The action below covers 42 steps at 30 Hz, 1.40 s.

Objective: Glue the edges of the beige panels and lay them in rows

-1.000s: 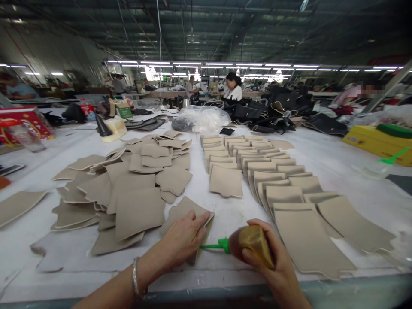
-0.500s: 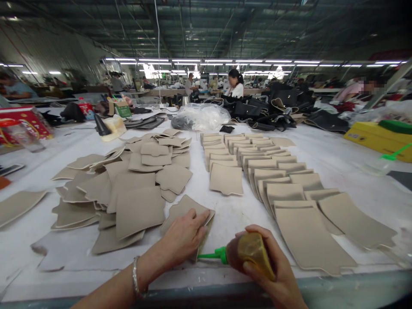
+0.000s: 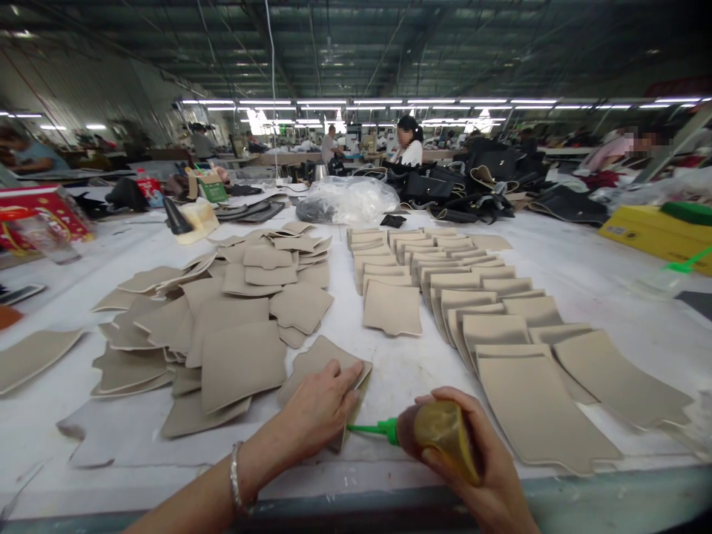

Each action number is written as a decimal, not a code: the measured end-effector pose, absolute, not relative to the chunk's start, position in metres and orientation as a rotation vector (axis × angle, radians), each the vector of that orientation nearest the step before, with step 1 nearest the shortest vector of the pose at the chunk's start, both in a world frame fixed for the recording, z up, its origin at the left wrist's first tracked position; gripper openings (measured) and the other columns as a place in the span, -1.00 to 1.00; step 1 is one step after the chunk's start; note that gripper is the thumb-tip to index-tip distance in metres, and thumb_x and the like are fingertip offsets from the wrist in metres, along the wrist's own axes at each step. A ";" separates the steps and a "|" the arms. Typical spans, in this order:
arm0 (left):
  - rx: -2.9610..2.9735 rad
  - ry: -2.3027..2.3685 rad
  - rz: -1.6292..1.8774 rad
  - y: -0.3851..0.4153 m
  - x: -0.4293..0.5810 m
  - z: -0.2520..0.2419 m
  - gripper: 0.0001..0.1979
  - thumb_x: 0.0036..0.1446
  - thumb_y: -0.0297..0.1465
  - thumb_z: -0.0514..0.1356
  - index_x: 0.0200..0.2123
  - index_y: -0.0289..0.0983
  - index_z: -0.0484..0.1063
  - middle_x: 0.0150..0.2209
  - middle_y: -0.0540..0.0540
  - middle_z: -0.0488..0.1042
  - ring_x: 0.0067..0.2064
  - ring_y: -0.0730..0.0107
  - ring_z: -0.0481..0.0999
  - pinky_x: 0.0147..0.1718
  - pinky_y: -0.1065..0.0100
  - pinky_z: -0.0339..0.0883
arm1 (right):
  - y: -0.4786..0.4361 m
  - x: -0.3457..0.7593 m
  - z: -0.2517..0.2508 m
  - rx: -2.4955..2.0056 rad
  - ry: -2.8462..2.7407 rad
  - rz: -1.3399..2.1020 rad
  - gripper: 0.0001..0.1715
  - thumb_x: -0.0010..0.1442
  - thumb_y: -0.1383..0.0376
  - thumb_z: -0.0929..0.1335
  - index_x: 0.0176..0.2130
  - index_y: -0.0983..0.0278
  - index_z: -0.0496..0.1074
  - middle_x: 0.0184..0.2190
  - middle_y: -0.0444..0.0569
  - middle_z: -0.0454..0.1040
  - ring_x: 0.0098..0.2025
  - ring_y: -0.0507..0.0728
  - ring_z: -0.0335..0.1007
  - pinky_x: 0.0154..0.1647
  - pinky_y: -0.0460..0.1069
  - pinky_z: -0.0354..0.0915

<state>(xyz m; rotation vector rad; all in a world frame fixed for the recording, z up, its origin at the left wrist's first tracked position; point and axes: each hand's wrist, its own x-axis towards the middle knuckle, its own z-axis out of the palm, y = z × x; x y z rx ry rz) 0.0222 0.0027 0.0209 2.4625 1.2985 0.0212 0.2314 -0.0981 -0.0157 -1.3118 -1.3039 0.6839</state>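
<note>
— Two hands are doing what?
— Left hand (image 3: 320, 408) is still pressing flat, fingers spread, on the beige piece (image 3: 317, 357) near the table's (image 3: 400, 371) front edge. Right hand (image 3: 472, 460) is gripping the glue bottle (image 3: 439, 437); its green nozzle (image 3: 372, 429) is sitting slightly higher than half a second ago.

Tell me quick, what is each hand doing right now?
Left hand: open, flat on a beige piece.
Right hand: closed around a squeeze bottle.

No readable text, red box (image 3: 41, 210) print (blurred)
</note>
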 end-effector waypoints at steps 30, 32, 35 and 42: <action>2.314 1.211 0.033 0.012 0.023 0.027 -0.54 0.27 -0.32 -0.16 0.20 -0.02 0.21 -0.23 -0.07 0.37 -0.20 0.28 0.47 -0.17 0.30 0.25 | -0.056 0.269 -0.017 -1.347 -1.430 0.563 -0.47 0.17 0.10 0.41 0.06 0.10 0.19 -0.13 -0.09 0.36 -0.15 0.16 0.36 -0.12 -0.03 0.27; 2.309 1.214 0.022 0.013 0.023 0.027 -0.53 0.27 -0.33 -0.16 0.20 -0.03 0.21 -0.25 -0.07 0.37 -0.20 0.27 0.47 -0.19 0.30 0.25 | -0.053 0.270 -0.015 -1.359 -1.435 0.469 -0.47 0.16 0.11 0.42 0.06 0.10 0.20 -0.11 -0.08 0.36 -0.14 0.17 0.36 -0.11 -0.02 0.28; 2.300 1.218 0.038 0.015 0.024 0.026 -0.53 0.25 -0.34 -0.16 0.19 -0.01 0.22 -0.26 -0.06 0.38 -0.20 0.27 0.47 -0.19 0.30 0.25 | -0.055 0.269 -0.015 -1.330 -1.509 0.353 -0.47 0.17 0.14 0.42 0.07 0.10 0.20 -0.06 -0.04 0.36 -0.05 0.20 0.35 -0.03 0.00 0.28; 2.338 1.180 0.126 0.011 0.020 0.031 -0.58 0.22 -0.38 -0.13 0.04 -0.01 0.37 -0.27 -0.04 0.41 -0.23 0.31 0.45 -0.19 0.35 0.25 | -0.058 0.281 -0.038 -1.340 -1.629 0.232 -0.44 0.10 0.11 0.44 0.06 0.08 0.26 -0.07 -0.05 0.45 -0.12 0.23 0.45 -0.15 -0.02 0.39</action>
